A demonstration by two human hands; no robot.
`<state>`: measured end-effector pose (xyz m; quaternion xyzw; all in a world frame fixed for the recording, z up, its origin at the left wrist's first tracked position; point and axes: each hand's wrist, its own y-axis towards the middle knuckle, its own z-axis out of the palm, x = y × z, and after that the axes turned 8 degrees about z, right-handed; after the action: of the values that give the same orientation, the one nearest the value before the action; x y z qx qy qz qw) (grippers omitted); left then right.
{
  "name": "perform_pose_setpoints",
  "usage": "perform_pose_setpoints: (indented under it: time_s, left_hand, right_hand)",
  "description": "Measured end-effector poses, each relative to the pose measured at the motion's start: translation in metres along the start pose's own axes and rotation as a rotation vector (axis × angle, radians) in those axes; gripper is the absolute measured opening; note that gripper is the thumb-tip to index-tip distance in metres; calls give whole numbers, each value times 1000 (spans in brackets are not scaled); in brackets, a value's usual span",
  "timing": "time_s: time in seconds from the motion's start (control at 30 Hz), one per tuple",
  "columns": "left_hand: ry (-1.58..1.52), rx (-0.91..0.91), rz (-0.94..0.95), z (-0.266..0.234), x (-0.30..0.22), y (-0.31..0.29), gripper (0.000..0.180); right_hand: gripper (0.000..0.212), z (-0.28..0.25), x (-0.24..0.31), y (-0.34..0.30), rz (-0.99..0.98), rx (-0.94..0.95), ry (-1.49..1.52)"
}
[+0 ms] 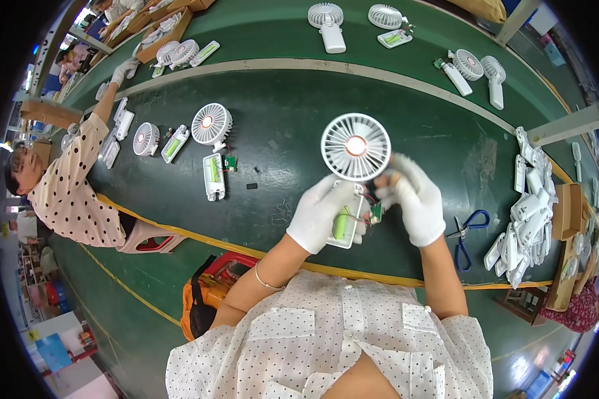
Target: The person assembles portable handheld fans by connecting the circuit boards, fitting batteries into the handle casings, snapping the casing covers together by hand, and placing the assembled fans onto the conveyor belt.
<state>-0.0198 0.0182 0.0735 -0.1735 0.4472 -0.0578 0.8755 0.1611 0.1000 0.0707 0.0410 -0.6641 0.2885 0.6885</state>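
Note:
My gloved left hand (317, 211) is closed around the open handle of a white handheld fan, above the table's near edge. The fan head (356, 147) faces up, with an orange ring at its centre. Inside the handle half (341, 241) lies a green battery (342, 222). A small green circuit board (377, 213) hangs on thin wires at the handle's right side. My gloved right hand (416, 203) is beside the fan head's lower right rim, its fingers curled together and partly blurred. What those fingers pinch is hidden.
Blue-handled scissors (469, 233) lie to the right, before a pile of white handle shells (526, 223). Left on the table are another opened fan (213, 176) and a small black piece (251, 186). More fans (326, 26) stand on the far belt. A co-worker (73, 179) reaches across at left.

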Motion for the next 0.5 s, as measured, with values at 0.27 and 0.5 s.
perform_pose_setpoints:
  time_s: [0.27, 0.5]
  left_hand:
    - [416, -58, 124, 4, 21, 4, 21]
    - [753, -13, -9, 9, 3, -2, 23]
  right_hand:
    - [34, 17, -3, -18, -351, 149, -383]
    - [40, 8, 10, -6, -636, 164, -850]
